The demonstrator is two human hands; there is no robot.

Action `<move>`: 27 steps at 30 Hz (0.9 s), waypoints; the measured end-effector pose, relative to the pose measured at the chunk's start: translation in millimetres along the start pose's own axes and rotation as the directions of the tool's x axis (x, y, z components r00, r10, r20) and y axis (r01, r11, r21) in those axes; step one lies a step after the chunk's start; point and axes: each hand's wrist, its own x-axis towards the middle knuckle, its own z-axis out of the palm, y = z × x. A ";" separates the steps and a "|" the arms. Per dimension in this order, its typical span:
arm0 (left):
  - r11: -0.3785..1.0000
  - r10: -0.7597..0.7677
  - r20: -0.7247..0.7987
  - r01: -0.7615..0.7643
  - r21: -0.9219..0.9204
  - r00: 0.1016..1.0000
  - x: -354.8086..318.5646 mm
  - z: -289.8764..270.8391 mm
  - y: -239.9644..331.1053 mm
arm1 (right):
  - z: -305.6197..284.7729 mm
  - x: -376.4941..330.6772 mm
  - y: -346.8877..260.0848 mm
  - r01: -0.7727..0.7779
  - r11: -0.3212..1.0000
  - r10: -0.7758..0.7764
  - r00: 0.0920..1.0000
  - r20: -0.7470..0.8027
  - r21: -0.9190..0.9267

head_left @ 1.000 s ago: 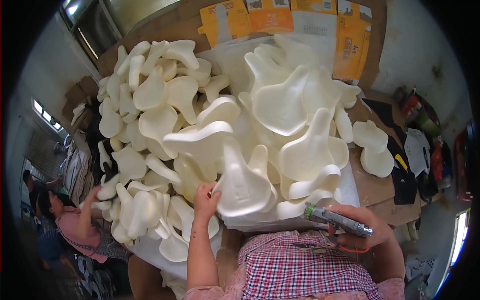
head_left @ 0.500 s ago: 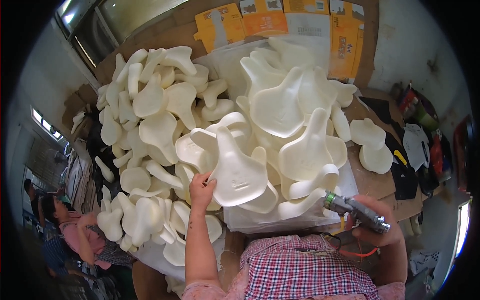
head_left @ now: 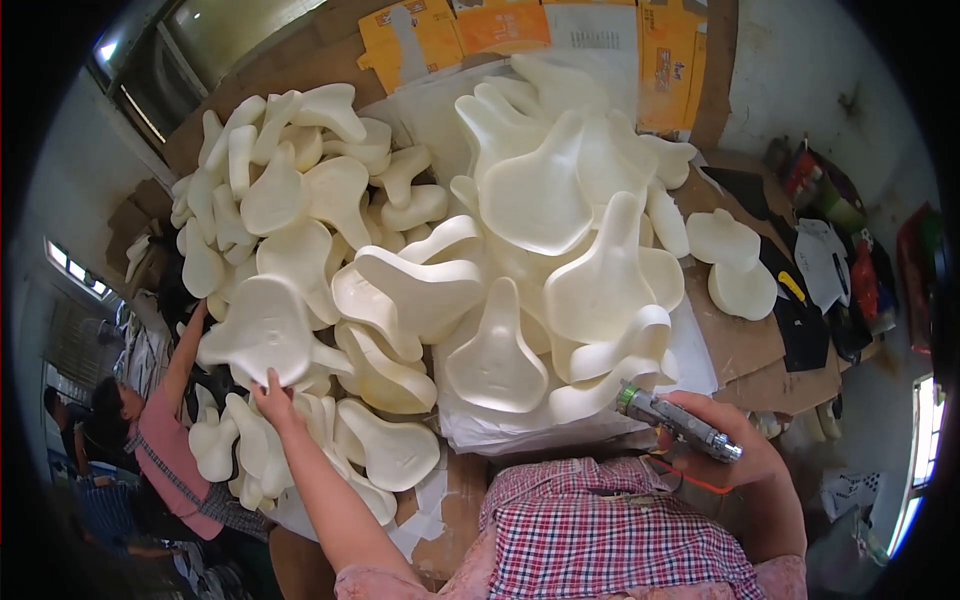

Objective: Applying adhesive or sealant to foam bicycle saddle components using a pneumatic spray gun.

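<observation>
My left hand (head_left: 272, 402) grips the near edge of a cream foam saddle pad (head_left: 262, 332) and holds it over the left heap of the same pads (head_left: 290, 190). My right hand (head_left: 722, 445) is closed around a slim metal hand tool (head_left: 676, 422) with a green collar, its tip pointing left toward the right heap of pads (head_left: 560, 250). That right heap lies on a white sheet (head_left: 690, 350) on the table. My checked shirt fills the lower middle.
Brown cardboard (head_left: 745, 345) covers the table on the right, with two loose pads (head_left: 735, 265), black cut pieces (head_left: 805, 330) and bottles (head_left: 865, 280) beyond. Orange cartons (head_left: 450, 30) stand at the back. Another person (head_left: 160, 440) in a pink top reaches up at the left.
My left hand has carried the pad from the middle of the pile out to the left heap. My right hand with the tool stayed at the near right, shifting slightly.
</observation>
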 end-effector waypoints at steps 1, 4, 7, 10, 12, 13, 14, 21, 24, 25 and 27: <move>1.000 -0.002 0.006 0.002 0.000 1.000 11.0 1.6 -8.5 | 2.2 1.4 1.2 -0.017 1.000 0.017 0.999 -0.030 0.005; 0.670 0.511 0.211 -0.540 0.510 0.833 27.3 2.6 -37.4 | 8.4 6.3 5.5 -0.013 1.000 0.013 1.000 -0.002 0.012; 0.513 0.237 0.793 -0.766 0.388 0.561 -28.9 100.1 -53.3 | 13.0 6.5 4.0 -0.049 0.999 0.049 0.999 -0.012 0.015; 0.298 0.335 0.871 -0.917 0.265 0.360 -37.8 160.7 -67.5 | 19.8 5.9 3.4 -0.060 0.998 0.060 0.998 0.005 -0.029; 0.350 0.359 0.873 -0.914 0.204 0.331 -33.0 189.0 -58.5 | 25.3 5.0 2.7 -0.095 0.995 0.094 0.995 -0.023 -0.014; 0.394 0.377 0.870 -0.905 0.159 0.317 -30.7 200.9 -51.8 | 28.4 4.6 2.3 -0.125 0.992 0.125 0.992 -0.034 0.008; 0.322 0.376 0.877 -0.929 0.181 0.301 -34.5 215.0 -37.9 | 30.6 3.3 3.5 -0.131 0.991 0.130 0.990 -0.059 -0.013; 0.779 0.291 0.900 -0.626 -0.027 0.324 -15.5 222.6 -19.4 | 50.2 21.8 3.9 -0.208 0.978 0.209 0.975 -0.075 0.021; 0.745 0.471 0.777 -0.660 -0.096 0.418 -36.6 162.7 6.0 | 54.3 29.7 15.7 -0.179 0.982 0.183 0.982 -0.057 0.067; 0.779 0.539 0.676 -0.602 -0.175 0.502 -47.8 136.6 10.1 | 53.8 32.2 25.4 -0.186 0.981 0.185 0.982 0.031 0.062; 0.810 0.566 0.411 -0.573 -0.120 0.714 -59.0 68.3 13.0 | 56.6 36.1 32.1 -0.156 0.984 0.161 0.986 -0.051 0.089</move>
